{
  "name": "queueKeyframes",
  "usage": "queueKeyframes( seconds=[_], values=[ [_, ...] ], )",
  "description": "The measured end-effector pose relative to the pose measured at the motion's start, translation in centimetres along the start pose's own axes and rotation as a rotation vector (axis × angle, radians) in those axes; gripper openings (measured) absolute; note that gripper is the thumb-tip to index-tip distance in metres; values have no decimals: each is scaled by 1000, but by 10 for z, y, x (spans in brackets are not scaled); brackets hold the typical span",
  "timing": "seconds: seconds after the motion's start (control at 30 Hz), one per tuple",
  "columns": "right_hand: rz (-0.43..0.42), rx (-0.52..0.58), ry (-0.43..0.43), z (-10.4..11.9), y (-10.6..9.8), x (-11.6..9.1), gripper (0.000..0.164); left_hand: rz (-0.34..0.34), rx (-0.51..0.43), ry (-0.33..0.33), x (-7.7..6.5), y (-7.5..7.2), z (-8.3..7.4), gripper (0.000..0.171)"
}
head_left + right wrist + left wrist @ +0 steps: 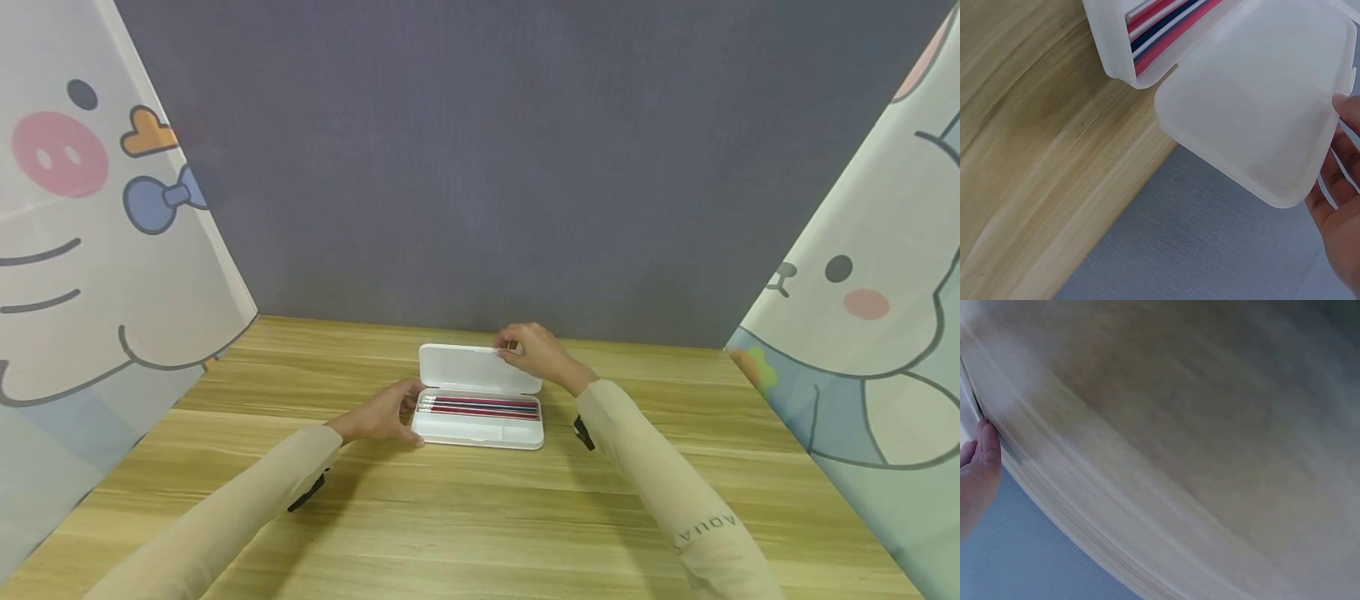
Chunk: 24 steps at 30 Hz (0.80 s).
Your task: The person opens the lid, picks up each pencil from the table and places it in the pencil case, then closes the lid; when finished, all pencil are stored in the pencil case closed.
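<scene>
A white plastic pencil case lies on the table with its lid raised at the back. Several red and dark blue pencils lie side by side in its rear compartment; the front section shows bare white. My left hand holds the case's left end, thumb at the front corner and fingers farther back. With thumb and fingers, my right hand pinches the lid's upper edge near its right end. The right wrist view shows that hand on the lid's rim, pencil ends beside it.
The wooden table reaches back to a dark grey panel. Cartoon-printed curtains stand on both sides. A small black object shows by the left sleeve, and another by the right sleeve.
</scene>
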State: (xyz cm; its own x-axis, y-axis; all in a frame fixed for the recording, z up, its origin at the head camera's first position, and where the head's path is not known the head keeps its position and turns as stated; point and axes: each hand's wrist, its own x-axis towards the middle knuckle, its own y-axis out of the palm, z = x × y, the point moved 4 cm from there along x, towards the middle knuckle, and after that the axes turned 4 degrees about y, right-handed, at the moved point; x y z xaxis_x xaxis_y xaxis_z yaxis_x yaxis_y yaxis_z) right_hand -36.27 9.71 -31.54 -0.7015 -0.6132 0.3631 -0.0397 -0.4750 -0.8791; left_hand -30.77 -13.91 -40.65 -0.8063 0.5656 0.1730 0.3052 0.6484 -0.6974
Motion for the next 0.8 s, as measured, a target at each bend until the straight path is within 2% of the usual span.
queueKeyframes(
  seconds=[0.33,0.63,0.8],
  values=[
    [43,73,-22,4,0,-8,11,-17,50,-31,0,0,1,81],
    [63,100,-64,12,0,-16,11,-34,95,-22,-2,0,0,81],
    [75,115,-72,12,0,-20,10,-45,109,-63,-3,0,-1,83]
  ],
)
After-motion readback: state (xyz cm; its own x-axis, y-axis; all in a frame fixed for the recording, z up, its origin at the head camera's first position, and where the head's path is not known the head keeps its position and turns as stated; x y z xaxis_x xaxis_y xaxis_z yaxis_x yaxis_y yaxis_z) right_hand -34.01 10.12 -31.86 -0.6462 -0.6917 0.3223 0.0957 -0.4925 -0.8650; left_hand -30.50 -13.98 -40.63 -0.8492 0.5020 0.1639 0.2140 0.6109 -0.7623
